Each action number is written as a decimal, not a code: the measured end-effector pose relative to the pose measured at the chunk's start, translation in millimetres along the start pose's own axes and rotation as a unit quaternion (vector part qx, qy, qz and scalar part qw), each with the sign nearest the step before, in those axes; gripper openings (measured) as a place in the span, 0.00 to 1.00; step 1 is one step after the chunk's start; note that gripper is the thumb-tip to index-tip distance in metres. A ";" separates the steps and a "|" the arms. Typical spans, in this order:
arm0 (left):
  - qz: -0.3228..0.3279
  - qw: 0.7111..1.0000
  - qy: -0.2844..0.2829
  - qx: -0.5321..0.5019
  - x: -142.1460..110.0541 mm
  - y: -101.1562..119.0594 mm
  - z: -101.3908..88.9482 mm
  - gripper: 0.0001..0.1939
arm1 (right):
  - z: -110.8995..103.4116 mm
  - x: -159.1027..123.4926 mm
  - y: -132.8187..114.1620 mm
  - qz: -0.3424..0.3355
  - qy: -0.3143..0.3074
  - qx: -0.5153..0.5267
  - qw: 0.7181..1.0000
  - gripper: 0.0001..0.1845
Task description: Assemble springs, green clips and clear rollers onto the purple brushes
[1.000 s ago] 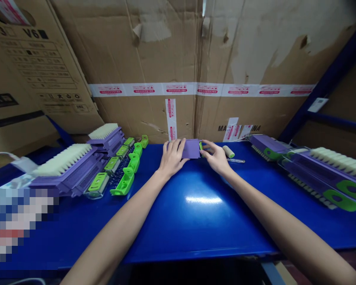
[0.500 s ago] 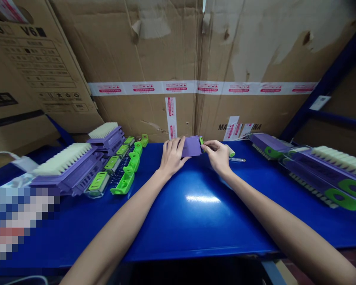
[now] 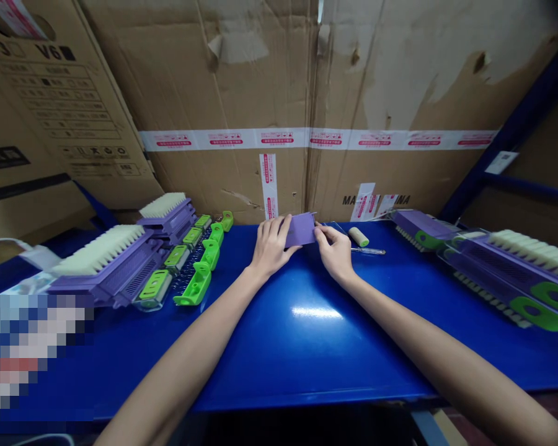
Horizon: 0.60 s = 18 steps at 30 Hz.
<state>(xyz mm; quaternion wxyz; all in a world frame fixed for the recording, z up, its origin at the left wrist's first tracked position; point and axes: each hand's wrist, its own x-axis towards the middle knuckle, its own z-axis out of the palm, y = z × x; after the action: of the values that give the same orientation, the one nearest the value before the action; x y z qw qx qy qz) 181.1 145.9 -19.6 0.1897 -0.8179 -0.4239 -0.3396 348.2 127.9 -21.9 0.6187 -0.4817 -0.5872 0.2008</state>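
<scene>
A small purple plastic block (image 3: 301, 228) is held at the far middle of the blue table (image 3: 307, 347), between both hands. My left hand (image 3: 270, 244) wraps its left end, fingers curled over the top. My right hand (image 3: 333, 246) pinches its right end; the green piece there is hidden behind the fingers. Just right of my right hand lie a small cream roller (image 3: 359, 236) and a thin clear rod (image 3: 369, 251).
Purple brush units with cream bristles (image 3: 106, 260) and a row of green-and-clear parts (image 3: 198, 257) fill the left side. More purple units with green handles (image 3: 506, 266) lie at the right. Large cardboard boxes (image 3: 279, 105) wall off the back.
My right hand moved left onto the block's right end, covering the green piece that showed before. The roller is now clear of that hand. My left hand has stayed put.
</scene>
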 end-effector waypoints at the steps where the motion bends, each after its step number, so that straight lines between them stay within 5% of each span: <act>1: -0.001 1.000 -0.002 0.001 -0.1 -0.4 -0.4 0.38 | -1.7 0.2 -2.5 -0.011 -0.005 -0.021 1.000 0.16; 7: 0.002 1.000 -0.014 0.016 -1.9 -5.3 0.1 0.36 | -28.9 20.2 4.2 -0.089 0.013 -0.241 0.966 0.17; 13: -0.008 0.999 -0.009 0.039 -2.9 -9.2 1.8 0.35 | -47.2 28.7 28.4 0.013 -0.056 -0.476 0.878 0.27; 18: 0.005 0.999 -0.012 0.046 -3.7 -9.3 1.3 0.34 | -45.0 32.5 25.1 0.013 -0.023 -0.400 0.916 0.28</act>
<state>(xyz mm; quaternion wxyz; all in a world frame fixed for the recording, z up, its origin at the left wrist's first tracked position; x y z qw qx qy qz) 172.4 149.9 -22.9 0.2239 -0.8144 -0.4375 -0.3084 405.0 149.6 -18.4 0.3580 -0.6920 -0.6261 -0.0317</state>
